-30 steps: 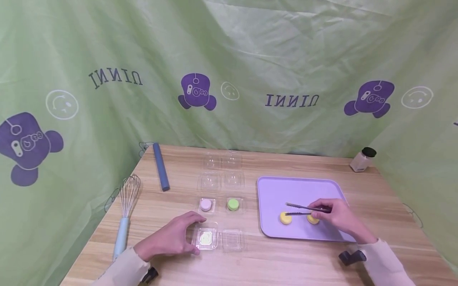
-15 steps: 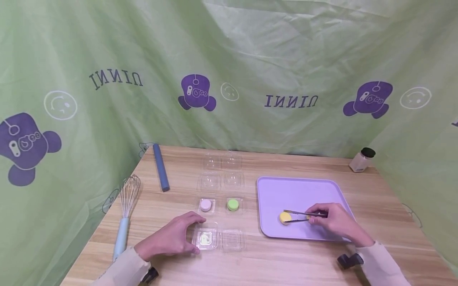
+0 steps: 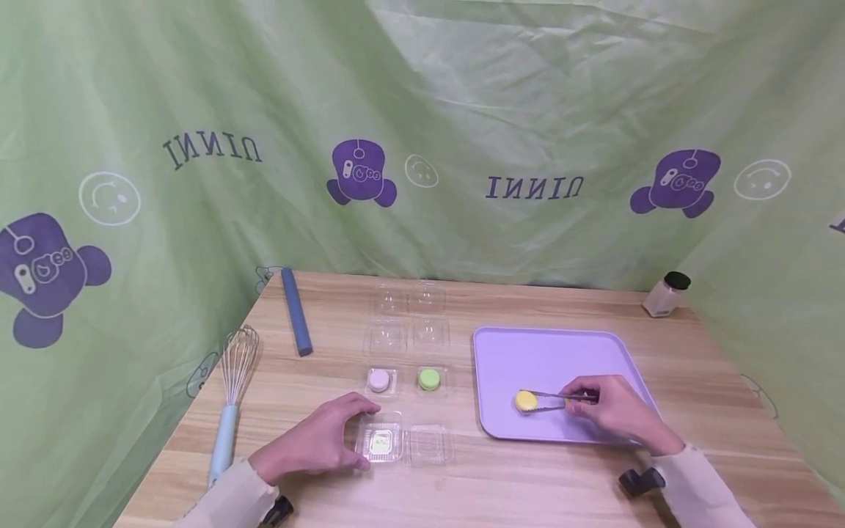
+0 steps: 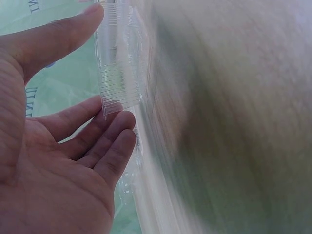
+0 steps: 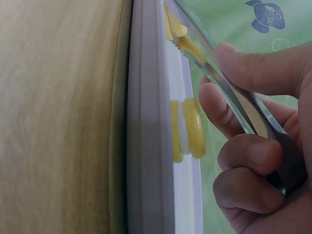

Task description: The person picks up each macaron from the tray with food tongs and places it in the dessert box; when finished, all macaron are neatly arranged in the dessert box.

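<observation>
My right hand (image 3: 614,411) grips dark metal tongs (image 5: 253,114), whose toothed tips straddle a yellow macaron (image 3: 525,401) on the lilac tray (image 3: 548,352). A second yellow macaron (image 5: 195,127) lies under that hand, mostly hidden in the head view. On the left, my left hand (image 3: 317,440) holds a small clear plastic box (image 3: 391,455) between thumb and fingers; a pale label shows in it. Another clear compartment (image 3: 429,445) sits right beside it. Behind these, a pink macaron (image 3: 379,379) and a green macaron (image 3: 429,378) rest in clear trays.
Clear domed lids (image 3: 388,336) stand farther back on the wooden table (image 3: 515,484). A whisk (image 3: 231,396) and a blue rod (image 3: 296,312) lie at the left. At the back right corner is a black-capped jar (image 3: 667,293). Green cloth (image 3: 462,95) hangs behind.
The right hand has shifted slightly left and lowered the tongs; their arms, earlier above and across the left yellow macaron, now lie on both sides of it. The left hand has stayed in place.
</observation>
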A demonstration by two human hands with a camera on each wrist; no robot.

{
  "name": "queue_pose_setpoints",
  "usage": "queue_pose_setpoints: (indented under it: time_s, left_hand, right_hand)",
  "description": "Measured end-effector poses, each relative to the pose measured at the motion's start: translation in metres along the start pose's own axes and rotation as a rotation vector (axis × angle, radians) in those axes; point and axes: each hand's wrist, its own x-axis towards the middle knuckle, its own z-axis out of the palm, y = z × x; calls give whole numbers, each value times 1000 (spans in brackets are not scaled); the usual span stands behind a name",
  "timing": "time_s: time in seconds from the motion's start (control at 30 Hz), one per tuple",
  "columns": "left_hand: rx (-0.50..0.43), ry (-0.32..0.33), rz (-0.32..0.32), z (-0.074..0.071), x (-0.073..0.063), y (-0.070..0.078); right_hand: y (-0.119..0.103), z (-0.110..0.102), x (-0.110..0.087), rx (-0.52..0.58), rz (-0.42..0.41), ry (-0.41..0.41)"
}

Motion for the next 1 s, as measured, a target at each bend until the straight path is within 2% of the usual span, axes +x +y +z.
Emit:
queue_pose_setpoints:
  time_s: [0.23,0.63,0.77,1.0]
  left_hand:
    - [7,12,11,0,0,-1]
    - [-2,9,6,1,-2,-1]
    - [5,13,11,1,-2,-1]
    - [13,18,19,1,-1,-2]
  right_hand:
    - [-2,-1,2,3,-31,39]
    - [0,5,1,23,25,80]
    - [-1,5,3,49,58,137]
    - [-7,-6,11,71,63,272]
